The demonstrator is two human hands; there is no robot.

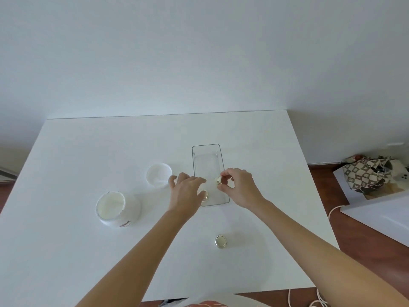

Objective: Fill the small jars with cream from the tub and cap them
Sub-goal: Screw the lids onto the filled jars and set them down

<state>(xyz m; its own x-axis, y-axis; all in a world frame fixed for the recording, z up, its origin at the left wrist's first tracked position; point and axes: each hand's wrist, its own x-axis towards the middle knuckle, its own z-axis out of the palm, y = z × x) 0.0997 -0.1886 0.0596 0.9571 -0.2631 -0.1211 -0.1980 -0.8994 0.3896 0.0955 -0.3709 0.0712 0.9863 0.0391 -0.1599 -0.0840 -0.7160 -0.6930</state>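
Note:
A white tub of cream [115, 210] stands open at the left of the white table [88, 262], its white lid [159, 175] lying behind it. A clear plastic tray [207, 149] sits mid-table. My right hand [240, 187] pinches a small gold-rimmed jar [219, 180] over the tray's near end. My left hand [186, 191] reaches into the tray with fingers spread over a second small gold-rimmed jar [205, 195]; whether it grips the jar is unclear. A gold-rimmed cap [220, 241] lies alone near the front of the table.
The wall stands just behind the table's far edge. To the right, on the brown floor, are a patterned bag [367, 173], a white board [376, 209] and a white cord [332, 212].

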